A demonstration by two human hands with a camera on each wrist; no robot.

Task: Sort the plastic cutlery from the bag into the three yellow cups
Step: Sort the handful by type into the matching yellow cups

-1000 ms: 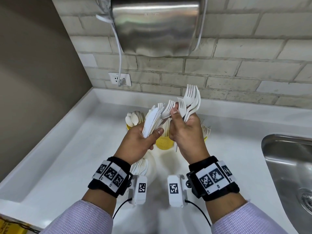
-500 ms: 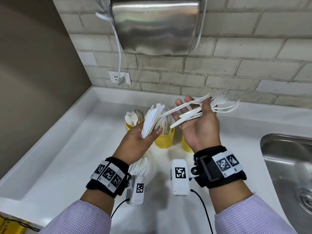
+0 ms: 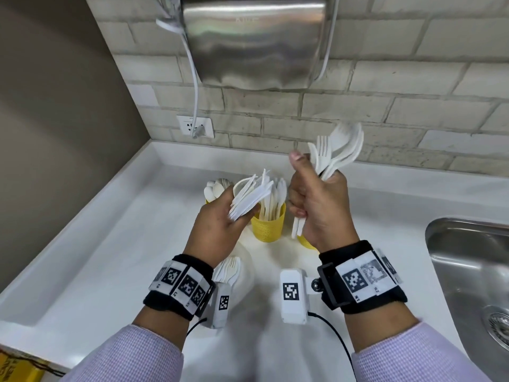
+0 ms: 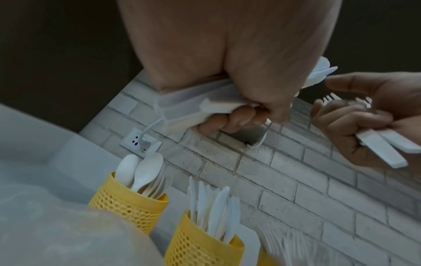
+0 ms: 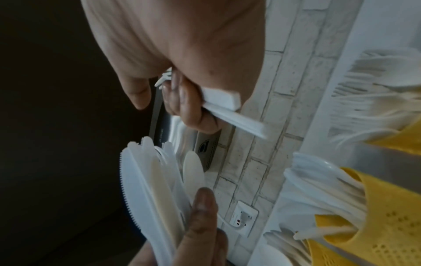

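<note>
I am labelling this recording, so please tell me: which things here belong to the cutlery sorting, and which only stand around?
Belong: knives in left hand; forks in right hand; three yellow cups; spoons on counter.

Stand around: sink; hand dryer; wall socket.

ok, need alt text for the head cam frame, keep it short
Over a white counter, the left hand grips a fan of white plastic knives and the right hand a bunch of forks. Behind them stand yellow mesh cups: one with spoons, one with knives. A steel sink lies to the right.
</note>
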